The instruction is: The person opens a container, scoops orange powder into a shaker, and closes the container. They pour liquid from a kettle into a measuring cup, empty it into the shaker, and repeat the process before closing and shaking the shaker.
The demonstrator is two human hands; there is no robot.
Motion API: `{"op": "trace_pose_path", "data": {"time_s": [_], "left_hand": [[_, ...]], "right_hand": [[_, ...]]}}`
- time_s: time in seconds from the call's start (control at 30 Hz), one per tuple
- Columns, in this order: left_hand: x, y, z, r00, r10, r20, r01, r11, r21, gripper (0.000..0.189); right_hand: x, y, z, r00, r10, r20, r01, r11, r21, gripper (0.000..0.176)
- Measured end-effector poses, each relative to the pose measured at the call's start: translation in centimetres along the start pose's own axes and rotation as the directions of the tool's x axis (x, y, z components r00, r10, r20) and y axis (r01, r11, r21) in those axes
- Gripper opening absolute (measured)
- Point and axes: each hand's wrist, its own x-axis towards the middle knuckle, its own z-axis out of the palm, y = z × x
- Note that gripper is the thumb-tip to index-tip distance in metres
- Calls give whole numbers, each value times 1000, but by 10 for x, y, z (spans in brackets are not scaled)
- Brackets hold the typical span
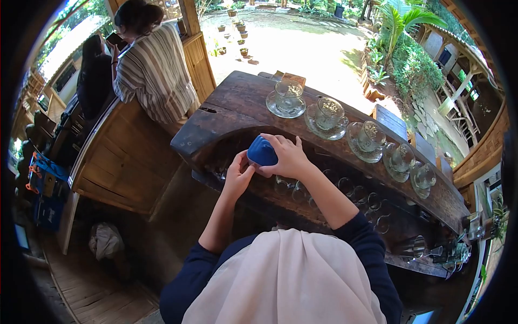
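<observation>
Both of my hands hold a small blue plastic container (263,150) in front of my chest, over the near edge of the wooden counter. My left hand (239,174) grips its lower left side with fingers and thumb. From above and the right, my right hand (287,156) wraps round it, fingers across the top edge. What is inside the container cannot be made out. Nearest beyond the hands is a clear glass cup (288,93) on a glass saucer, with pale bits in it. A second glass cup (329,110) on a saucer stands to its right.
More glass cups on saucers (367,137) line the dark wooden counter (232,97) towards the right. Several glasses (345,186) stand on a lower shelf. Two people (154,70) are at a wooden partition (127,156) on the left. Metalware (414,247) sits at the right end.
</observation>
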Motion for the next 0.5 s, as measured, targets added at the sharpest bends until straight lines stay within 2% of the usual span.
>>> {"op": "trace_pose_path", "data": {"time_s": [0.07,0.27,0.5], "left_hand": [[0,-5,-2,1000,-4,-5,5,999,53,41],[-2,-14,-7,999,-23,-41,28,993,114,40],[-1,-21,-10,995,-15,-98,38,970,240,40]], "right_hand": [[2,2,3,995,54,89,-50,998,-44,92],[4,3,16,996,19,92,-8,994,-110,95],[10,12,29,984,32,176,-20,997,-69,94]]}}
